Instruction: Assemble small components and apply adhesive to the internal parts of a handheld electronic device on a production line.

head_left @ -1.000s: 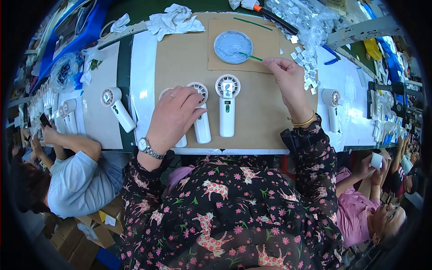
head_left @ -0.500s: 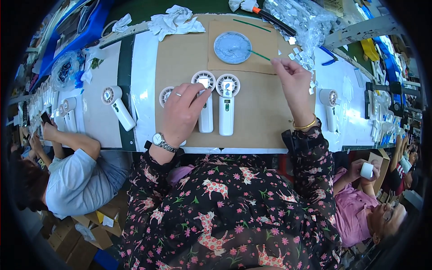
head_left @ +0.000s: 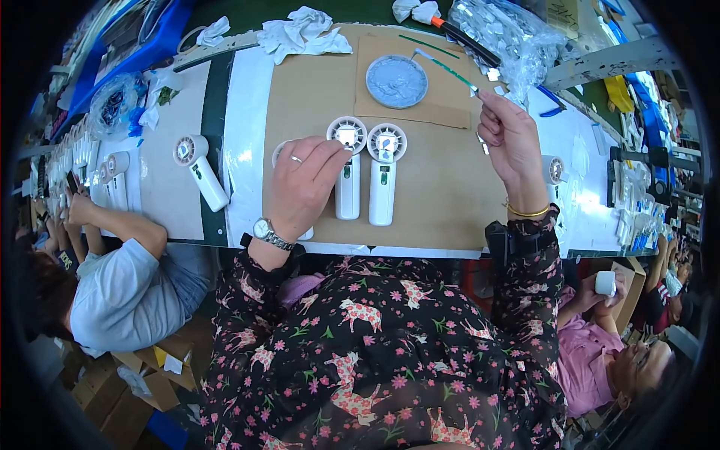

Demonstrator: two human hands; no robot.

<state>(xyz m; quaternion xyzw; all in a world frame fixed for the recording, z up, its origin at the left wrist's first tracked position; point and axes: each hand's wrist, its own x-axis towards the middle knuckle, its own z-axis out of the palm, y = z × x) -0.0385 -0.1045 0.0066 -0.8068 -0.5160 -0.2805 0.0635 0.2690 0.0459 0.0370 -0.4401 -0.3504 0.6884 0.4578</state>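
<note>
My right hand [head_left: 515, 142] pinches a thin green stick [head_left: 450, 70] above the far right of the cardboard, its far end coated with pale paste. Beyond it lies a round dish of grey-blue paste [head_left: 397, 81]. My left hand [head_left: 306, 184] bends over a white handheld fan [head_left: 347, 189], fingertips closed together at the white square in its round head. Whether they grip a small piece there is hidden. Beside it lies a second fan [head_left: 382, 191] with grey paste on its white square. A third fan [head_left: 278, 152] is mostly covered by my left hand.
Another green stick [head_left: 429, 46] lies past the dish. Crumpled white cloths [head_left: 304, 34] and a plastic bag of small white squares [head_left: 502, 37] line the far edge. More fans lie left [head_left: 201, 172] and right [head_left: 553, 169]. Co-workers sit on both sides.
My right hand has moved right and nearer, drawing the green stick's tip up out of the paste dish to above its far rim. My left hand stays at the fan head. The view has shifted slightly.
</note>
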